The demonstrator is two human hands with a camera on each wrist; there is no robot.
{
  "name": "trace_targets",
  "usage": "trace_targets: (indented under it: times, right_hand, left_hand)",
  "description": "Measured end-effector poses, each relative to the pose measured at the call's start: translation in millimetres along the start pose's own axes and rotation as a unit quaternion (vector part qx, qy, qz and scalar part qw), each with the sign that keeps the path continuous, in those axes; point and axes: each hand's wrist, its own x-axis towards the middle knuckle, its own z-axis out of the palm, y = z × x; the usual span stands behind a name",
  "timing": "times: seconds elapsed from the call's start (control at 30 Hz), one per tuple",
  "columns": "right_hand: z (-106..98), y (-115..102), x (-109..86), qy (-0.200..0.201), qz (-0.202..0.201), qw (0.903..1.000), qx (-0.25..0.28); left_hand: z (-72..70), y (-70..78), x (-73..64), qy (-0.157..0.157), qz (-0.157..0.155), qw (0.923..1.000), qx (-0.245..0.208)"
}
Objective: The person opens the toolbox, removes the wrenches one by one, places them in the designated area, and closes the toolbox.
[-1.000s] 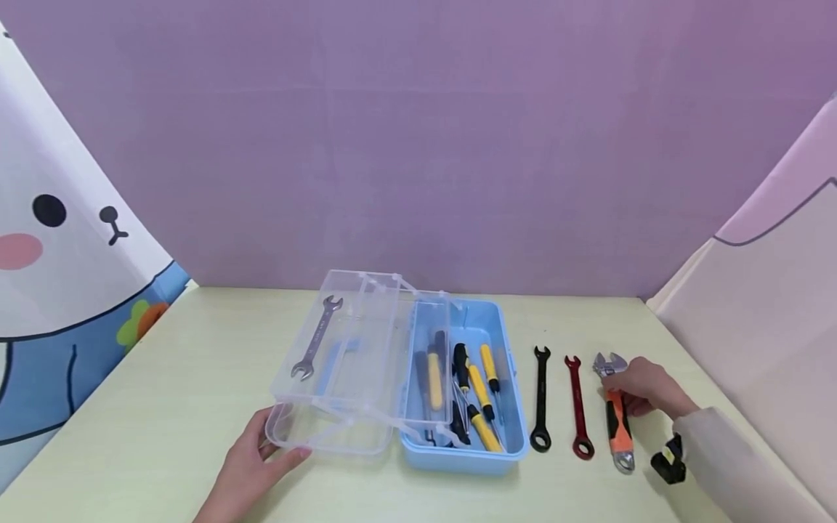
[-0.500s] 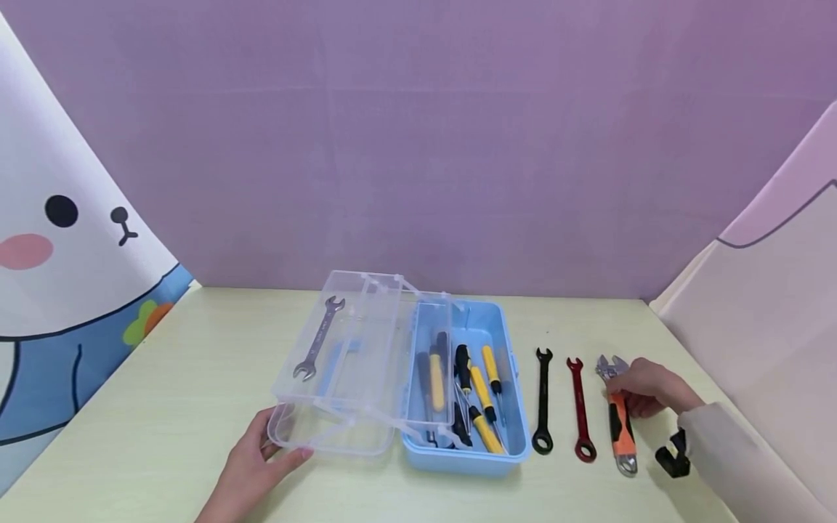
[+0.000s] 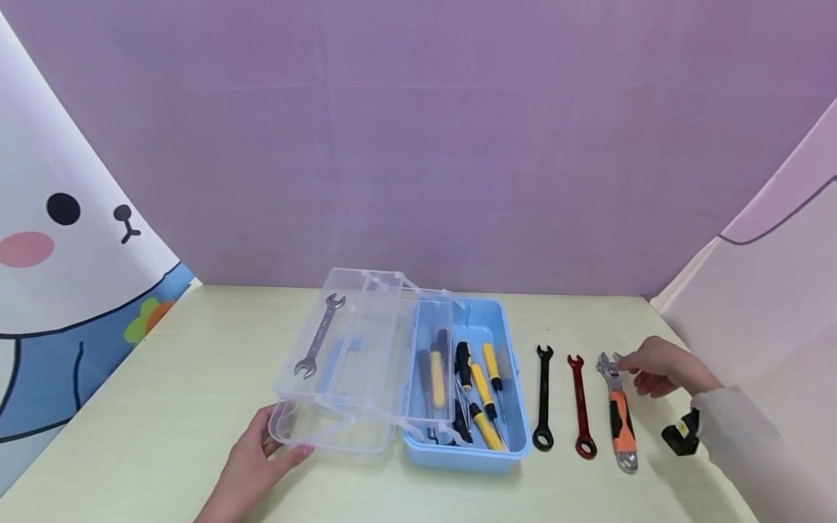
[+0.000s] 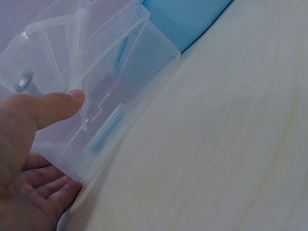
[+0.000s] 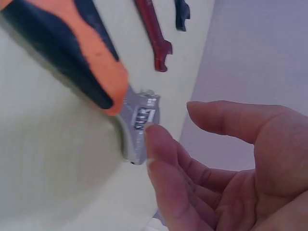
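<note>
My left hand (image 3: 251, 465) holds the near left end of the clear toolbox lid (image 3: 340, 439), thumb on the inner side and fingers outside. The lid lies folded open left of the blue toolbox (image 3: 458, 459). Above the lid sits a clear tray (image 3: 375, 341) with a silver open-end wrench (image 3: 319, 338) in it. My right hand (image 3: 667, 367) hovers by the head of an orange and black adjustable wrench (image 3: 621, 421), which lies on the table. In the right wrist view the thumb stands apart from the fingers, with nothing between them.
Screwdrivers with yellow and black handles (image 3: 482, 392) lie inside the toolbox. On the table (image 3: 170, 378) to its right are a black wrench (image 3: 543, 399) and a red wrench (image 3: 580, 407). A purple backdrop (image 3: 418, 145) rises behind the table.
My right hand has let go of the adjustable wrench and moved slightly right and away from me. The wrench stays on the table. The left hand keeps its hold.
</note>
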Motion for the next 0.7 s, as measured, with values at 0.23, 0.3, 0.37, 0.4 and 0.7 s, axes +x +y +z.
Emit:
trace_targets:
  times: [0.23,0.3,0.37,0.4,0.7]
  right_hand:
    - [-9,-14,-4.9,0.001,-0.024,0.9997,-0.007]
    - [-11,-18,-4.7,0.000,-0.028,0.9995,-0.011]
    - [-14,-22,-4.1,-0.001,-0.033,0.9993,-0.016]
    - [-15,-24,-3.3,-0.002,-0.034,0.9993,-0.016]
    - [-26,-45,-2.4,-0.010,-0.046,0.9986,-0.023]
  left_hand:
    - [0.2,0.6,-0.6,-0.001,0.001,1.0000,-0.007]
    - [0.1,1.0,-0.5,0.000,0.000,1.0000,-0.003]
    - [-0.1,1.2,-0.5,0.000,-0.001,1.0000,0.001]
    - [-0.1,1.1,-0.3,0.001,-0.001,1.0000,0.004]
    - [-0.4,0.7,-0.6,0.001,0.007,0.9999,0.007]
